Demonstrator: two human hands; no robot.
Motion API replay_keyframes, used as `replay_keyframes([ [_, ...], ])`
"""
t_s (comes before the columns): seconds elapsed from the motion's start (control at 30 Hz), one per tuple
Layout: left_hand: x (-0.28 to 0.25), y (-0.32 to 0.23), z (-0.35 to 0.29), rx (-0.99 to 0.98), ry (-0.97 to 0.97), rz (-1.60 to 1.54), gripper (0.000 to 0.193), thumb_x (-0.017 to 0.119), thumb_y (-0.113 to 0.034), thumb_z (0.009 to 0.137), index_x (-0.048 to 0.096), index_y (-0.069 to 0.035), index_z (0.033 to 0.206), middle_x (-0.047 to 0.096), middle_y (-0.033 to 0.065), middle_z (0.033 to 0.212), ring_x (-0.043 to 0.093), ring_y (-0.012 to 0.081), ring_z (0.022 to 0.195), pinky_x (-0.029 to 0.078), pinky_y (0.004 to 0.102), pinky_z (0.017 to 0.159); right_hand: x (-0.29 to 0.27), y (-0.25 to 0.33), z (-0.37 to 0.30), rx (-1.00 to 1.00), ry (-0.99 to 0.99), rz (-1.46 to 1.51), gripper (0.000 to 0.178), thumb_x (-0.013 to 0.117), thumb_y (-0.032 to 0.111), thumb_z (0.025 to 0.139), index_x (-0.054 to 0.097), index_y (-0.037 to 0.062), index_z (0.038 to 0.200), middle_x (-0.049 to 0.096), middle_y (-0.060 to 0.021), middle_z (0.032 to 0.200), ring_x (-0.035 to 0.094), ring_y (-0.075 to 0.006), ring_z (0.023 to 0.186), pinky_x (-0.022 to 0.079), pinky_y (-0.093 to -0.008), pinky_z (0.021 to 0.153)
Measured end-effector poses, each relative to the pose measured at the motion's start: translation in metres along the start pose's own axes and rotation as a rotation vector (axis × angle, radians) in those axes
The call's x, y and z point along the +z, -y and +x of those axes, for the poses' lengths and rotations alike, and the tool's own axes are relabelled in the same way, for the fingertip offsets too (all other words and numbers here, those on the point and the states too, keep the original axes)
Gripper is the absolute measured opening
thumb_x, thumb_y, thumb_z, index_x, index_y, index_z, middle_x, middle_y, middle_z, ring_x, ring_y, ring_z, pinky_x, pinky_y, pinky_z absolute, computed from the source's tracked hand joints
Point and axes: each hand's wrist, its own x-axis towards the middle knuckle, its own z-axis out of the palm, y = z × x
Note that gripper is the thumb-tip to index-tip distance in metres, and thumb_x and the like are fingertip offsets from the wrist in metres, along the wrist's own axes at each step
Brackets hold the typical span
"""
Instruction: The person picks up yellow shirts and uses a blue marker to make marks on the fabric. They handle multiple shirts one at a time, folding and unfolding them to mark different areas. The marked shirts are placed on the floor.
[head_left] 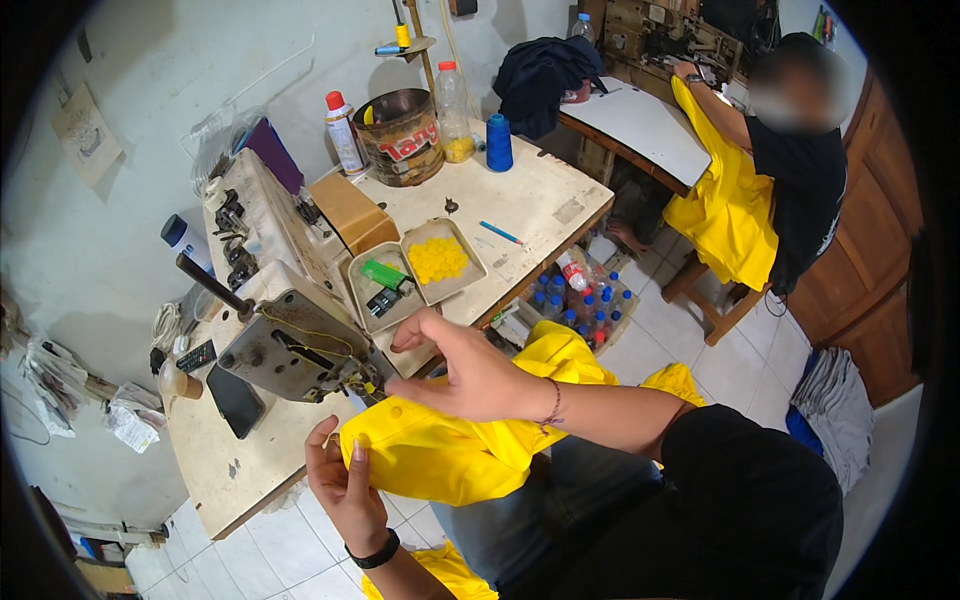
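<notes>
A yellow fabric garment (450,460) lies across my lap and reaches up to the sewing machine (290,345). My left hand (345,480) grips its near left edge, thumb on top and fingers behind. A small round yellow button (397,412) shows on the cloth near the machine's needle area. Over the garment, beside the machine head, is my right hand (465,372), slightly blurred. Its thumb and fingers are apart and I see nothing between them. Just beyond stands a two-part tray (484,280); one side has many small yellow buttons (437,260), the other a green piece (385,275) and dark parts.
On the table (540,185) are a blue thread cone (499,143), a rusty bucket (400,140), a spray can (346,135), a plastic bottle (452,110) and a phone (236,400). Bottles fill a crate (580,300) below. Another person (800,180) handles yellow cloth at the back right.
</notes>
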Motion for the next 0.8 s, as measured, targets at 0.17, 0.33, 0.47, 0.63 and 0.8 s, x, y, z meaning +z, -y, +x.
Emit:
replay_keyframes([
  [0.17, 0.010, -0.007, 0.005, -0.014, -0.017, 0.026, 0.045, 0.065, 0.005, 0.097, 0.049, -0.001, 0.139, 0.069, 0.0095, 0.108, 0.067, 0.0145, 0.097, 0.052, 0.0255, 0.089, -0.009, -0.008, -0.015, 0.346, 0.363, 0.371, 0.032, 0.078, 0.016, 0.095, 0.055, 0.0020, 0.112, 0.067, -0.0085, 0.091, 0.065, -0.0124, 0.084, 0.050, -0.0282, 0.074],
  [0.33, 0.008, -0.022, 0.003, -0.082, 0.059, 0.119, 0.044, 0.067, 0.005, 0.094, 0.051, -0.001, 0.135, 0.068, 0.0082, 0.105, 0.066, 0.0134, 0.095, 0.051, 0.0238, 0.087, -0.032, -0.008, 0.004, 0.550, 0.401, 0.607, 0.028, 0.082, 0.009, 0.091, 0.058, 0.0042, 0.106, 0.065, -0.0009, 0.091, 0.060, -0.0039, 0.083, 0.045, -0.0207, 0.072],
  [0.47, 0.013, -0.027, 0.001, -0.028, 0.049, 0.182, 0.035, 0.068, 0.005, 0.093, 0.056, 0.000, 0.125, 0.067, 0.0066, 0.104, 0.066, 0.0109, 0.092, 0.050, 0.0213, 0.083, -0.037, -0.015, 0.012, 0.542, 0.357, 0.516, 0.026, 0.085, 0.008, 0.088, 0.061, 0.0063, 0.099, 0.065, 0.0032, 0.090, 0.058, -0.0020, 0.084, 0.043, -0.0197, 0.071],
  [0.63, 0.020, -0.025, 0.006, 0.030, -0.032, 0.324, 0.021, 0.070, 0.002, 0.094, 0.062, 0.000, 0.113, 0.068, 0.0046, 0.098, 0.065, 0.0087, 0.087, 0.049, 0.0205, 0.078, -0.027, -0.037, 0.014, 0.506, 0.312, 0.532, 0.030, 0.088, 0.011, 0.085, 0.061, 0.0045, 0.096, 0.063, 0.0032, 0.085, 0.054, -0.0014, 0.077, 0.040, -0.0203, 0.065],
  [0.8, 0.023, -0.023, 0.011, 0.036, -0.051, 0.296, 0.016, 0.072, 0.000, 0.096, 0.063, 0.000, 0.109, 0.071, 0.0051, 0.095, 0.066, 0.0090, 0.084, 0.049, 0.0210, 0.078, -0.021, -0.045, 0.016, 0.451, 0.257, 0.509, 0.031, 0.088, 0.011, 0.084, 0.060, 0.0044, 0.096, 0.062, 0.0030, 0.084, 0.054, -0.0017, 0.076, 0.040, -0.0208, 0.064],
])
